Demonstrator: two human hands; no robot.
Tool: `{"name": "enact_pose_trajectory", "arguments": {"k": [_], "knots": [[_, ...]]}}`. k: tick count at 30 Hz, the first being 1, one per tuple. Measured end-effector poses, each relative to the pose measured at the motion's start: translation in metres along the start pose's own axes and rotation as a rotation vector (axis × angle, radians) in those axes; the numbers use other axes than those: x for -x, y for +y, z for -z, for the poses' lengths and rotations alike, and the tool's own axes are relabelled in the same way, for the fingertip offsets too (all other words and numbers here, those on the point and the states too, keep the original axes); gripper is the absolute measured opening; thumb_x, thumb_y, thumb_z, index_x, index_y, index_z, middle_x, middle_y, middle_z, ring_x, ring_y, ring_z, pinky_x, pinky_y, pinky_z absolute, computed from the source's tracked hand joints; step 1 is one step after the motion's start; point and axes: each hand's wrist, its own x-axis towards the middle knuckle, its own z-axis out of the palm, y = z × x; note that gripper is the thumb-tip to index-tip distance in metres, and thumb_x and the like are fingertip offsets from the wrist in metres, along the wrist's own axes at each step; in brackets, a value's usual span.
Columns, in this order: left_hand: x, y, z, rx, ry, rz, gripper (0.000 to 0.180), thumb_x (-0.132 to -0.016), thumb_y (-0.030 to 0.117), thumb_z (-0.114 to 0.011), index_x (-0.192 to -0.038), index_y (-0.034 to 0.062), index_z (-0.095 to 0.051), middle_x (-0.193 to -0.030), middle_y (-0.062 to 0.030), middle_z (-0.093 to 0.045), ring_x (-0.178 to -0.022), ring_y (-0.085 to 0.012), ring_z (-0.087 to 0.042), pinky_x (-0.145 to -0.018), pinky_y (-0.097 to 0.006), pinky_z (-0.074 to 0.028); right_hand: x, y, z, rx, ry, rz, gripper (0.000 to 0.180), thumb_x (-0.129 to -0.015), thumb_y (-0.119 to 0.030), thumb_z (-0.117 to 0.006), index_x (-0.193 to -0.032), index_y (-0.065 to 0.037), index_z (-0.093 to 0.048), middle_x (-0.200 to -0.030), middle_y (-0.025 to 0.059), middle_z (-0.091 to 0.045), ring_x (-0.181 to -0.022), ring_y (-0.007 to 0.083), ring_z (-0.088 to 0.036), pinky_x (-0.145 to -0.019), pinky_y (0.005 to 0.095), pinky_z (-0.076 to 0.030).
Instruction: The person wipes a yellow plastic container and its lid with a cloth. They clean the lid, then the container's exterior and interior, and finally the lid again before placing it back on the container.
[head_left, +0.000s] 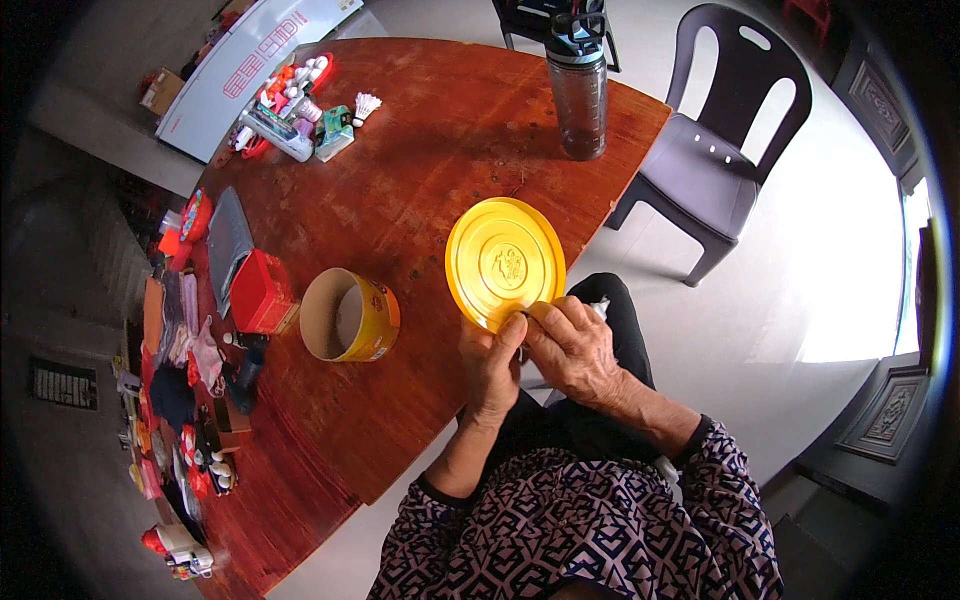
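Note:
A round yellow lid [495, 240] with raised rings and an embossed middle is at the table's near edge. My left hand [488, 368] is closed at its near rim, thumb up against the rim. My right hand [578, 350] meets it there, its fingers bent and pinched at the rim. A tiny dark spot shows between the fingertips, too small to name. The fingers' undersides are hidden. To the left of the lid, an open yellow round tub [378, 318] stands on the table with its mouth showing.
The reddish-brown wooden table [430, 130] holds a red box [262, 292], a dark water bottle [578, 105], a shuttlecock [366, 107] and a red basket of small items [322, 72]. Clothes and odds and ends crowd the left side. A grey plastic chair [705, 175] stands right of the table.

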Motion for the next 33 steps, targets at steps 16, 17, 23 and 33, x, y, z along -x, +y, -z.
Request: {"name": "enact_pose_trajectory", "arguments": {"k": [16, 17, 23, 33], "knots": [[-0.016, -0.014, 0.035, -0.139, 0.069, 0.01, 0.042, -0.099, 0.026, -0.052, -0.133, 0.0038, -0.042, -0.12, -0.0134, -0.054, -0.11, -0.0243, -0.056, -0.092, -0.037, -0.049, -0.026, 0.002, 0.026, -0.32, 0.029, -0.294, 0.044, -0.072, -0.002, -0.068, -0.114, 0.003, -0.06, -0.11, 0.0174, -0.054, -0.094, 0.0312, -0.056, -0.083, 0.0382, -0.05], [-0.014, -0.016, 0.04, -0.659, -0.115, -0.268, 0.044, -0.097, 0.023, -0.054, -0.134, 0.0026, -0.04, -0.119, -0.0152, -0.053, -0.107, -0.0252, -0.056, -0.09, -0.037, -0.049, -0.028, -0.001, 0.02, -0.267, -0.022, -0.125, 0.046, -0.07, -0.003, -0.068, -0.115, 0.004, -0.06, -0.116, 0.0174, -0.054, -0.097, 0.0311, -0.054, -0.087, 0.039, -0.049], [-0.007, -0.011, 0.035, -0.334, 0.022, -0.098, 0.055, -0.099, 0.035, -0.05, -0.14, 0.0009, -0.034, -0.125, -0.0156, -0.05, -0.111, -0.0257, -0.054, -0.092, -0.038, -0.048, -0.041, -0.004, -0.001, -0.086, -0.089, 0.0, 0.049, -0.073, -0.015, -0.063, -0.118, 0.002, -0.059, -0.122, 0.0157, -0.051, -0.102, 0.03, -0.052, -0.089, 0.0395, -0.047], [-0.008, -0.002, 0.021, -0.153, 0.023, 0.067, 0.062, -0.1, 0.051, -0.038, -0.14, 0.0038, -0.036, -0.132, -0.0128, -0.047, -0.12, -0.0224, -0.049, -0.099, -0.038, -0.045, -0.049, 0.004, -0.011, 0.017, -0.037, -0.249, 0.044, -0.08, -0.014, -0.061, -0.121, -0.001, -0.058, -0.124, 0.0179, -0.046, -0.108, 0.0334, -0.048, -0.091, 0.0422, -0.044]]}}
